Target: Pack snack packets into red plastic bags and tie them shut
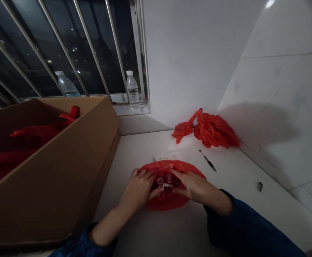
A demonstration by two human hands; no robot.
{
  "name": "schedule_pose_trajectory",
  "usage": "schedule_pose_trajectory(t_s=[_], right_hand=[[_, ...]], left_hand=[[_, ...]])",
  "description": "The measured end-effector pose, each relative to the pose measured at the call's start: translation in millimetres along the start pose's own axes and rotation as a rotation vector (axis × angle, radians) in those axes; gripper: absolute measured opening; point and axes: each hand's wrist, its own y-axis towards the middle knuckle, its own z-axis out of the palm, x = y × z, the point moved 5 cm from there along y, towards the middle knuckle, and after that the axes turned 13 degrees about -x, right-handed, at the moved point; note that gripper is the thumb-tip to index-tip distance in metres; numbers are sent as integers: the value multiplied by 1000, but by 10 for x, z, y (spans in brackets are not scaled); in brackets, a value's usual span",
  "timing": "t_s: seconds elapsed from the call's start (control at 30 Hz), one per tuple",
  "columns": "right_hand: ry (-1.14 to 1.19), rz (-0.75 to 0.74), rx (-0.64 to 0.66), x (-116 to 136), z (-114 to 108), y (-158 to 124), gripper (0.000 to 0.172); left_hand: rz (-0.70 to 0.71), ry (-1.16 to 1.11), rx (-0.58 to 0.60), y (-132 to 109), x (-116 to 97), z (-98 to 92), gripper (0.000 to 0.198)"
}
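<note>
A red plastic bag [169, 204] lies on the white tabletop with its mouth facing up. Inside it show small dark red packets [168, 179] with pale printing; their exact kind is hard to make out. My left hand [141, 185] grips the bag's left rim, fingers curled over the edge and thumb reaching into the opening. On the opposite side, my right hand [194, 185] has the right rim, its thumb and forefinger spread apart around the opening. The bag's folds hide some of the fingertips.
A tall cardboard box [65, 167] holding red bags [38, 132] stands at left. Crumpled red bags [214, 130] lie by the wall. A pen [207, 160], a white socket panel [169, 156] and a small dark object [260, 186] are on the table. A water bottle [132, 91] stands on the sill.
</note>
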Motion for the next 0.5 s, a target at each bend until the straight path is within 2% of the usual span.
schedule_pose_trajectory(t_s=[0.07, 0.13, 0.2, 0.27, 0.33, 0.43, 0.5], right_hand=[[-15, -56, -28, 75, 45, 91, 45], [-32, -71, -15, 103, 174, 175, 39], [-48, -49, 9, 82, 302, 231, 39], [-66, -17, 18, 38, 355, 256, 30], [-96, 38, 7, -17, 310, 260, 29], [-157, 140, -36, -86, 155, 258, 36], [-194, 199, -56, -116, 88, 261, 37]], left_hand=[[-2, 23, -9, 23, 6, 23, 29], [-3, 23, 0, 43, 9, 86, 19], [0, 13, 3, 52, 17, 148, 24], [2, 9, -6, 54, 31, 184, 27], [9, 3, -16, 62, 40, 185, 22], [-3, 4, -44, 101, 49, 134, 10], [-50, 21, -80, 130, 59, 75, 17]])
